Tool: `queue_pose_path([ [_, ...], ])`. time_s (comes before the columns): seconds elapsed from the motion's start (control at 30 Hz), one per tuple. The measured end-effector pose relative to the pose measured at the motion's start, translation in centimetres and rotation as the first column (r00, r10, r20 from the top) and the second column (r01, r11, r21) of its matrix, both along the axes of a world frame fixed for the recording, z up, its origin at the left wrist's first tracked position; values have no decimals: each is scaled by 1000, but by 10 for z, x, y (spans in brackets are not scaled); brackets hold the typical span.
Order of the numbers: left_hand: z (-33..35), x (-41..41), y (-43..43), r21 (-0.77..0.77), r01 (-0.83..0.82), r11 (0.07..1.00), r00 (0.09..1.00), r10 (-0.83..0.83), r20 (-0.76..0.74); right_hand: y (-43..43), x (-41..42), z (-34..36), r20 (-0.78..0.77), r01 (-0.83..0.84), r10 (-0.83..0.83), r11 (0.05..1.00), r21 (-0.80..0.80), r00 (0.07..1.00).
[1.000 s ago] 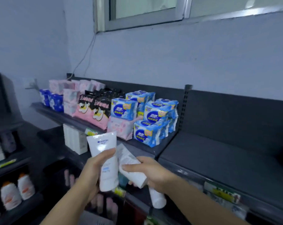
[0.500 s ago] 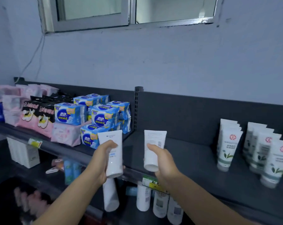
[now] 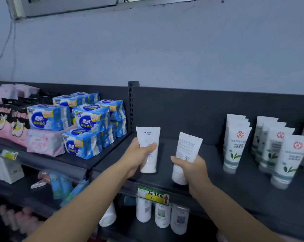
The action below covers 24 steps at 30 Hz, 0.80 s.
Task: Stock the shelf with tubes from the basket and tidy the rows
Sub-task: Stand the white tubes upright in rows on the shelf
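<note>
My left hand grips a white tube with blue print, cap down, its cap resting on or just above the dark shelf. My right hand grips a second white tube, back label toward me, tilted slightly right, cap down at the shelf's front. Both tubes stand over the bare left part of the shelf. To the right stand rows of white tubes with green leaves and red seals. The basket is out of view.
Blue and pink pad packs fill the shelf to the left, past a perforated upright. A green and yellow price tag hangs on the shelf edge. White bottles stand on the lower shelf beneath.
The view has swung right and closer to the shelf. Both hands have carried their tubes forward and down onto the bare shelf section, and the hands have drawn apart.
</note>
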<state>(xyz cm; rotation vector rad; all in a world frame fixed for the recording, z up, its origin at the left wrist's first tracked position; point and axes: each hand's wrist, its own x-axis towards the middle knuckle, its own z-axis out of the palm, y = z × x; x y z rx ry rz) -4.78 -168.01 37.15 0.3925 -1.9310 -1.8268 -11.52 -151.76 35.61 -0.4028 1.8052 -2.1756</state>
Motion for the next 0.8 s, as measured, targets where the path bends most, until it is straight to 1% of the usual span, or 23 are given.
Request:
queue_pose_path([
  [0.1, -11, -38, -5, 1, 57, 998, 998, -57, 35, -1, -14, 0, -35, 119, -118, 993, 29, 992],
  [0.17, -14, -63, -3, 6, 120, 993, 991, -120, 54, -2, -21, -1, -62, 215, -210, 973, 87, 976],
  [0.27, -13, -105, 6, -46, 223, 974, 974, -221, 50, -3, -24, -6, -117, 335, -319, 929, 157, 941],
  [0.33, -11, -130, 13, -108, 277, 955, 961, -275, 41, -2, -24, -8, -207, 410, -360, 859, 307, 910],
  [0.4, -10, -151, 20, -133, 318, 939, 948, -319, 21, 0, -21, -6, -304, 477, -372, 752, 455, 877],
  [0.43, -10, -159, 25, -138, 329, 934, 944, -330, 13, 1, -19, -6, -325, 482, -362, 731, 483, 874],
  [0.5, -12, -176, 30, -156, 329, 931, 943, -333, -2, -1, -20, -9, -360, 475, -323, 719, 508, 875],
  [0.57, -18, -193, 32, -202, 325, 924, 944, -330, 12, -4, -21, -11, -445, 520, -292, 633, 574, 847],
  [0.6, -20, -200, 32, -230, 328, 916, 944, -329, 32, -6, -21, -11, -499, 558, -281, 588, 586, 820],
  [0.63, -21, -206, 31, -263, 330, 907, 944, -324, 65, -7, -23, -13, -542, 590, -275, 564, 578, 794],
  [0.67, -22, -212, 31, -302, 336, 892, 942, -321, 100, -6, -24, -16, -573, 607, -266, 565, 559, 775],
  [0.7, -23, -217, 31, -337, 350, 874, 937, -322, 136, -5, -26, -18, -575, 603, -266, 588, 539, 774],
  [0.77, -24, -227, 31, -352, 391, 851, 920, -352, 171, -2, -30, -20, -527, 565, -283, 647, 512, 802],
  [0.8, -24, -232, 31, -335, 412, 848, 911, -374, 175, -1, -31, -20, -492, 542, -286, 657, 524, 822],
])
